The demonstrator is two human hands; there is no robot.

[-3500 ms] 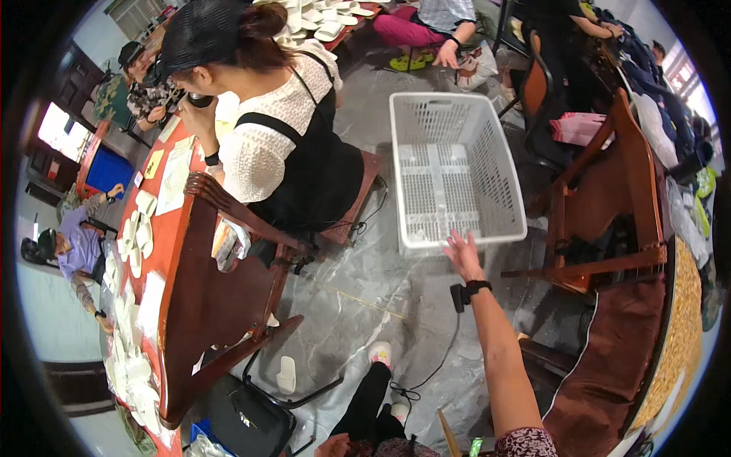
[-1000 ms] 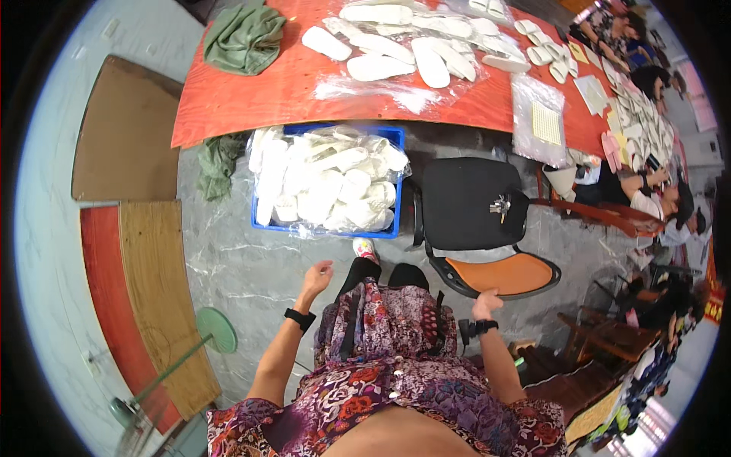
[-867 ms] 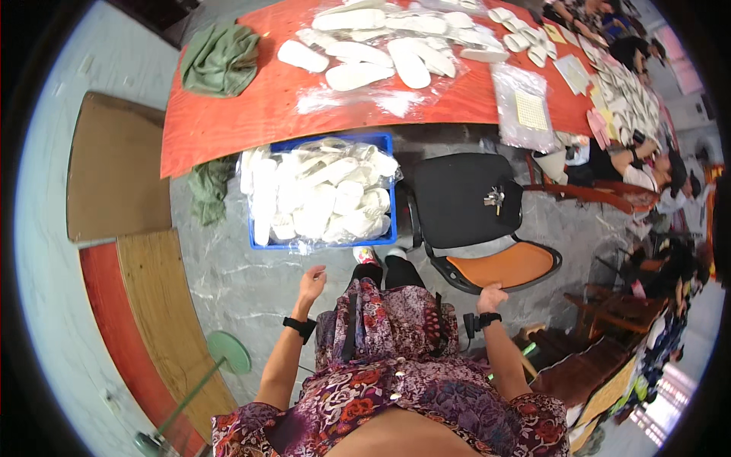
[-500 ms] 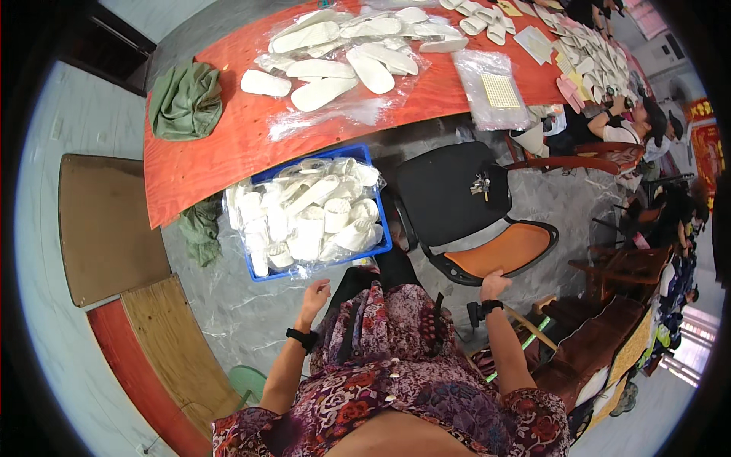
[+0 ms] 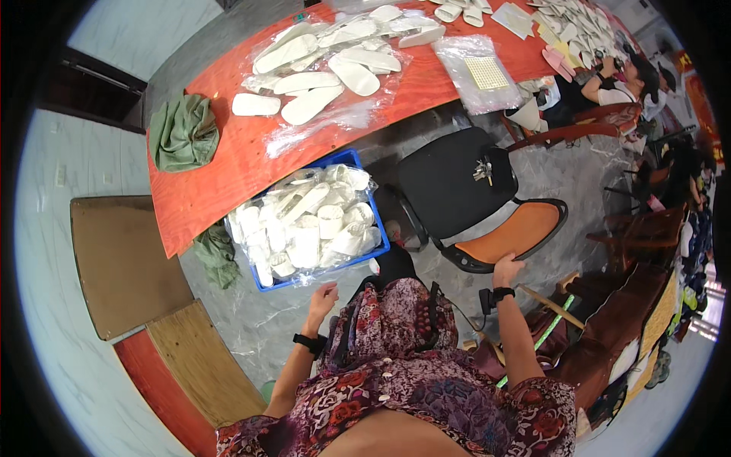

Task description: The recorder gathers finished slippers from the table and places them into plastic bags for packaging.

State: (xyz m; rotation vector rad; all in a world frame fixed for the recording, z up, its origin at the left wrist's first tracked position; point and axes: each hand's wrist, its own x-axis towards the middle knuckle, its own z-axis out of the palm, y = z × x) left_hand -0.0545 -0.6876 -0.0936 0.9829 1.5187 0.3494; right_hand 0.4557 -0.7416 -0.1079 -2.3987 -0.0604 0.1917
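My left hand [image 5: 323, 299] hangs in the air just in front of a blue crate [image 5: 386, 242], its fingers loosely bent and apart, with nothing in them. Bagged white slippers [image 5: 306, 238] are heaped in the crate, their clear plastic spilling over its left side. On the right, my right hand [image 5: 508, 270] grips the near rim of an office chair [image 5: 445, 179] at its orange backrest panel [image 5: 510, 234]. A bunch of keys [image 5: 483, 170] lies on the chair's black seat. Part of my right hand's grip is hidden.
A red table [image 5: 202, 206] spans the far side, carrying white slippers [image 5: 312, 103], plastic bags [image 5: 478, 76] and a green cloth [image 5: 183, 133]. Brown boards [image 5: 129, 266] stand at the left. Wooden furniture [image 5: 624, 305] crowds the right. A person [image 5: 620, 84] sits far right.
The whole view has turned slightly, so the table and crate sit lower at left and the chair higher at right. My right hand stays at the chair's rim; my left remains near the crate.
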